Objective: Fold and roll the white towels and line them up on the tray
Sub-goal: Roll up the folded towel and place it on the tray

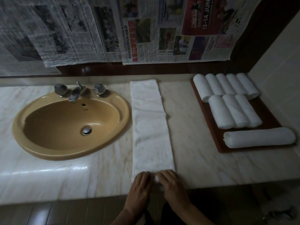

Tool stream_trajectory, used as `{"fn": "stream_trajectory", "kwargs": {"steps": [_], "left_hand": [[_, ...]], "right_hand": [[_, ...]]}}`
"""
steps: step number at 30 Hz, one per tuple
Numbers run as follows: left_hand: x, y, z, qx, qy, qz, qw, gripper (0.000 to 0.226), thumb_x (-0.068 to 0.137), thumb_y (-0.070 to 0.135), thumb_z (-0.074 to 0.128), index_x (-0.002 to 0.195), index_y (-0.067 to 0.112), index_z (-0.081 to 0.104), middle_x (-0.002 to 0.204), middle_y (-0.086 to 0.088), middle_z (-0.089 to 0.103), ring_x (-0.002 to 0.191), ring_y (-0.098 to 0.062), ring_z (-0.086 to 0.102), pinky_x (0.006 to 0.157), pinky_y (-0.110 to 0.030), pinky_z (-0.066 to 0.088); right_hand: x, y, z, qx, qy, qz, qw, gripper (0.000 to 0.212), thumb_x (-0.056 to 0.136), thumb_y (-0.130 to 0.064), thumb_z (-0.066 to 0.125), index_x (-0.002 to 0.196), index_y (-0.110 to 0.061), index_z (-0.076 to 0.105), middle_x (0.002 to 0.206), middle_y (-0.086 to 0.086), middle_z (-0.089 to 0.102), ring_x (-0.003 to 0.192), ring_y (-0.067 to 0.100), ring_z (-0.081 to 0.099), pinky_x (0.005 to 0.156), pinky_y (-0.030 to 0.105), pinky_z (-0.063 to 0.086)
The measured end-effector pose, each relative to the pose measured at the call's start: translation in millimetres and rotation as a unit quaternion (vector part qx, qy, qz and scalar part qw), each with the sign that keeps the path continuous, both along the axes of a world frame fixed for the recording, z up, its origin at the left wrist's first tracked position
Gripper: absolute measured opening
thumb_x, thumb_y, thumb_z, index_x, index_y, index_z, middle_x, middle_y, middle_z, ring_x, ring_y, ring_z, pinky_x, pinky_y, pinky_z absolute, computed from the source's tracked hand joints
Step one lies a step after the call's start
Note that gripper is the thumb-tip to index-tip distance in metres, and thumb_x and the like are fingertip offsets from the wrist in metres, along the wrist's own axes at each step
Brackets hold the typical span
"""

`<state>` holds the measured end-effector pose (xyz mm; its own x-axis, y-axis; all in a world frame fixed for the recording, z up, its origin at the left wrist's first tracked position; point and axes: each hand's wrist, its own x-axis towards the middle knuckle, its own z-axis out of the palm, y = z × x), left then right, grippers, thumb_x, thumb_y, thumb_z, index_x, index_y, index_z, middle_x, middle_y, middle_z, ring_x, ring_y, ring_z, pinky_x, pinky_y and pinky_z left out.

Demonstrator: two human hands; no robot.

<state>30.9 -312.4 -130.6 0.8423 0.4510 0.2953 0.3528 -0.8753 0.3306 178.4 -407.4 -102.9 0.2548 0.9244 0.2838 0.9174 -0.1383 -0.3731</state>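
A long white terry towel (150,125), folded into a narrow strip, lay flat on the pale marble surface (191,127), running from the back wall to the front edge, just right of the oval tan ceramic basin (48,143) with its chrome tap and two knobs (76,91). At the strip's near end, the left hand (139,185) and the right hand (170,184) rested side by side on the towel, palms down, fingers curled over the beginning of a small roll; a glimpse of white cloth showed between them, so both hands grasped the rolled end. At the right of the surface, well apart from the strip, lay a flat rectangular reddish-brown wooden tray (267,111). On it, five small rolled white towels (225,85) lay side by side in a back row, touching one another; three more rolled towels (235,111) formed a second row in front of them; and one longer rolled white towel (259,138) lay crosswise at the tray's near edge, its right end overhanging the tray. Sheets of newspaper (113,30) hung on the wall behind the surface.
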Motion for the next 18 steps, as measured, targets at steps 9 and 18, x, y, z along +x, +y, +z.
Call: {"fn": "stream_trajectory", "kwargs": {"steps": [9,18], "left_hand": [[16,14,28,-0.076,0.063,-0.001,0.995,0.031,0.069,0.016,0.079,0.097,0.019,0.067,0.100,0.003,0.055,0.089,-0.016,0.051,0.076,-0.027,0.046],[23,18,58,-0.066,0.015,0.007,0.998,0.027,0.069,0.011,0.083,0.090,0.020,0.070,0.090,0.005,0.059,0.080,-0.012,0.052,0.067,-0.023,0.048]], "right_hand": [[-23,-19,-18,0.058,-0.104,-0.044,0.992,0.043,0.104,-0.006,0.028,0.128,0.001,0.064,0.125,0.019,0.064,0.119,0.036,0.060,0.104,0.054,0.042],[-8,-5,-28,0.061,-0.108,-0.058,0.991,0.043,0.109,-0.013,0.028,0.126,-0.001,0.065,0.124,0.015,0.065,0.121,0.030,0.054,0.110,0.046,0.033]]}}
